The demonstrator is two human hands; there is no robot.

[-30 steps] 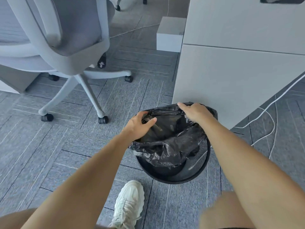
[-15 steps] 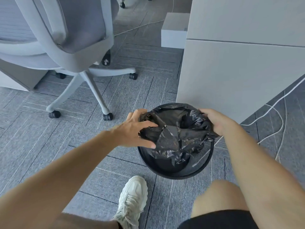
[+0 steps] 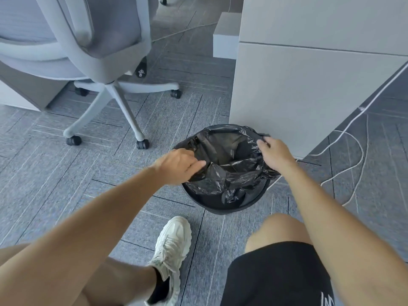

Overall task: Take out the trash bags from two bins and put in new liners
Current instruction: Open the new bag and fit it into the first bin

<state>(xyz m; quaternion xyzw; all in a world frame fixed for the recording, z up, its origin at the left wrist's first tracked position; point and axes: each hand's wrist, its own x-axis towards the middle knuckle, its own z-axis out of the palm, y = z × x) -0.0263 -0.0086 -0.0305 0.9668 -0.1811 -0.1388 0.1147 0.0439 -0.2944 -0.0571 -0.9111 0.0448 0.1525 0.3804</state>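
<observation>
A round black mesh bin stands on the carpet beside a white desk panel. A crumpled black trash bag sits in its mouth, spread across the far rim and bunched toward the near side. My left hand pinches the bag's edge at the bin's left rim. At the right rim my right hand grips the bag's edge, fingers curled over it. The bag's mouth is open between the two hands. The bottom of the bin is hidden by the plastic.
A grey office chair on castors stands to the left rear. The white desk panel rises just behind the bin. White cables trail on the floor at right. My white sneaker and my knee are just in front of the bin.
Both hands have pulled apart, and the bunched bag now lies spread open over the far rim. My right hand moved outward to the right rim.
</observation>
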